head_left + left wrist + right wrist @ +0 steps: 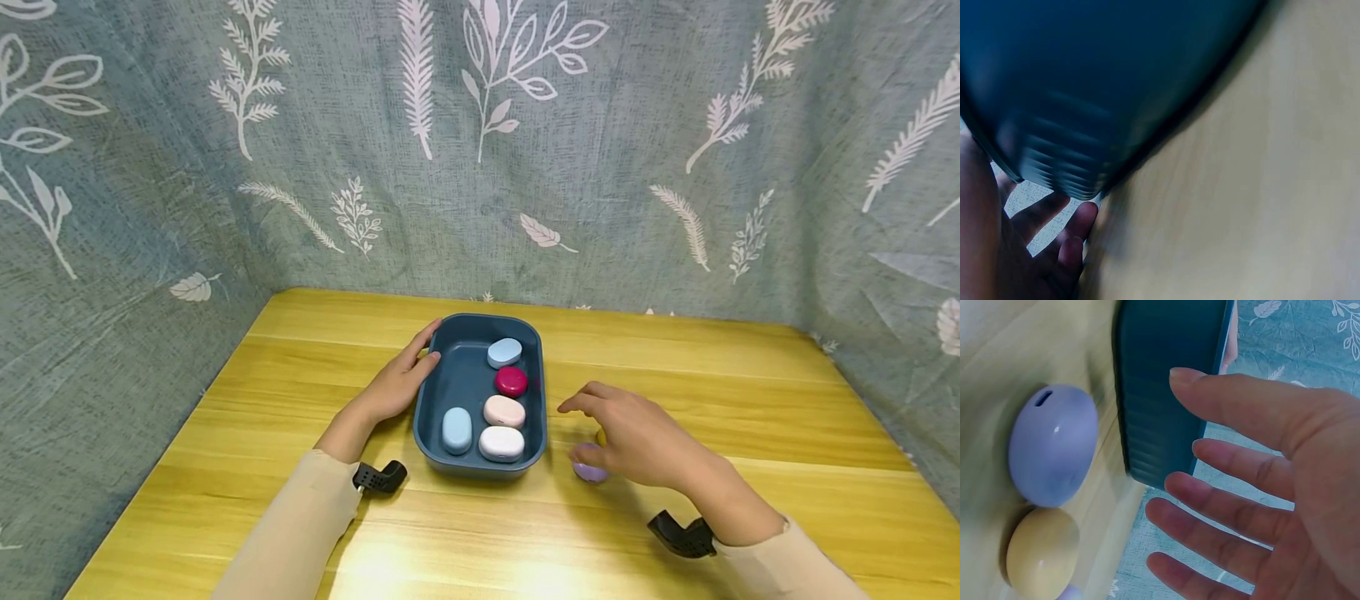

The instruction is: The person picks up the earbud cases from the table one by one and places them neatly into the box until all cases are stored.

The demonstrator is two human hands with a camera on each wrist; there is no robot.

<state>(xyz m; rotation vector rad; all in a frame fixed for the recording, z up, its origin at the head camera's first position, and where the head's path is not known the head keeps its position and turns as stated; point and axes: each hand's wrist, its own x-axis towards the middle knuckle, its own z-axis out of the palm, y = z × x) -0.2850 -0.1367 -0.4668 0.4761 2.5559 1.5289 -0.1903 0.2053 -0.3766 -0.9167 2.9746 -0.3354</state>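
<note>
A dark blue plastic bin [457, 358] stands on the table. My left hand [397, 383] holds its left side, thumb over the rim; in the left wrist view the fingers [1079, 222] lie against the outer wall. My right hand [637, 433] hovers right of the bin, holding nothing, its fingers spread in the right wrist view. Below it lie a purple oval case [1054, 447] with a small slot, like an earbud case, and a yellow oval case [1042, 553], mostly hidden in the head view. A sliver of another purple thing [1070, 592] shows beyond the yellow one.
Inside the bin, a light blue case [504, 352], a crimson case [512, 381], a pale pink case [504, 411] and a white case [501, 443] line the right side. Another light blue case [456, 430] lies front left. Leaf-patterned cloth [480, 208] hangs behind the wooden table [675, 367].
</note>
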